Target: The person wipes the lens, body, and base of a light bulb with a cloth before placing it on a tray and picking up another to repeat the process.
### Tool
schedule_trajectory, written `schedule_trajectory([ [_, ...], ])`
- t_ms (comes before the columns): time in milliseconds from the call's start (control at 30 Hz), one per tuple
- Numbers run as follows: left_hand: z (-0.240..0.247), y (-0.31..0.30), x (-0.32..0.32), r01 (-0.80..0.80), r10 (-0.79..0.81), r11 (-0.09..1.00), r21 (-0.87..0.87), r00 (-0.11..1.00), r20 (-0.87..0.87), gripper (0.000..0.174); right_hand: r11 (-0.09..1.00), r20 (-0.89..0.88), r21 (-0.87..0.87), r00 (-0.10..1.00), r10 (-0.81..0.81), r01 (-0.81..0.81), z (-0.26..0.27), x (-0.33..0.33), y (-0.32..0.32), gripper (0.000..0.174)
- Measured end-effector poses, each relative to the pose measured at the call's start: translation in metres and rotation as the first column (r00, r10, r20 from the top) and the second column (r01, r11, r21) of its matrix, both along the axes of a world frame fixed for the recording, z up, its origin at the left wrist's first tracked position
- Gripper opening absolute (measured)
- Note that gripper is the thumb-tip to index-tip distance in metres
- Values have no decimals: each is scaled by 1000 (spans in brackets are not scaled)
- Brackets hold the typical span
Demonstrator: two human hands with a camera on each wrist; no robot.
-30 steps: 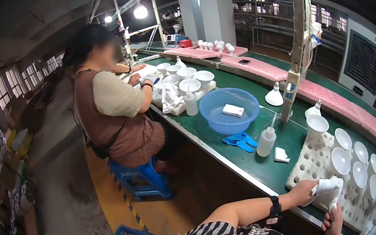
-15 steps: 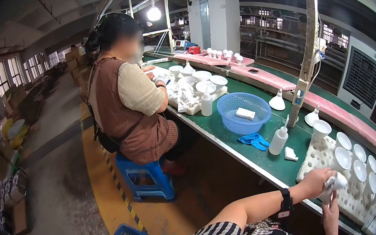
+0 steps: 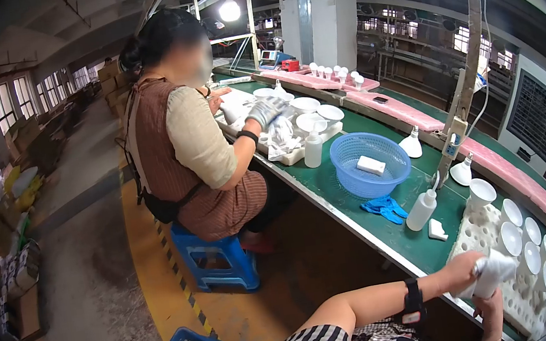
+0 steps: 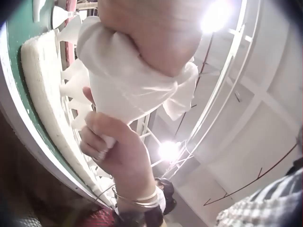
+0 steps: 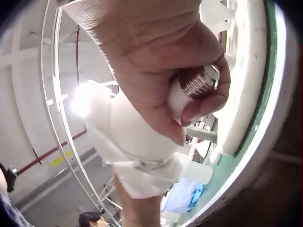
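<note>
A white funnel-shaped lamp bulb [image 5: 129,120] hangs between my two hands, just above the bench's near edge. My right hand [image 3: 489,306] grips its narrow end, fingers curled round the metal screw base [image 5: 194,86]. At the wide end, my left hand [image 3: 462,274] holds a white cloth [image 3: 496,271] wrapped over the bulb. The left wrist view shows the cloth [image 4: 137,82] bunched under the left hand [image 4: 151,38], covering the wide face. Below it, the right hand [image 4: 120,151] pinches the neck.
A foam tray [image 3: 477,230] with several white bulbs [image 3: 533,257] stands beside my hands. Farther along the green bench are a squeeze bottle [image 3: 422,211], blue gloves [image 3: 384,209] and a blue basket [image 3: 374,181]. Another person [image 3: 190,140] sits on a blue stool [image 3: 215,257] to the left.
The cloth has shifted and turned over the bulb's wide end as both hands moved. The camera view has swung left. The seated person's gloved hand has lifted.
</note>
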State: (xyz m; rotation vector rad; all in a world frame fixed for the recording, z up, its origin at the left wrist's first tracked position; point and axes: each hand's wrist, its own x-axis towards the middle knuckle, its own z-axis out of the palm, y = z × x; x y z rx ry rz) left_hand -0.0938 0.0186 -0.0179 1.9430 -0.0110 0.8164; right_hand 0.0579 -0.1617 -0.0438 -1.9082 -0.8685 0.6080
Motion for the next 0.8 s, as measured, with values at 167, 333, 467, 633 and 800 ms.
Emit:
schedule_trajectory([
  [167,8,-1,-20,80,-134,949,304,978,162,35,949,937,-125,281,209,-290,-77,69,7,68],
  [333,29,10,-30,-95,27,965,245,963,269,45,982,805,33,587,85,-187,-37,15,34,73],
  [467,38,25,-34,-26,36,996,-80,991,128,47,959,639,113,758,130,-260,4,-8,51,54],
  [633,32,40,-33,-88,90,946,-311,996,-7,48,892,383,313,903,195,-326,32,-34,77,38],
  [800,23,10,-45,-319,217,900,298,919,328,51,865,459,356,873,168,-354,48,-68,88,34],
])
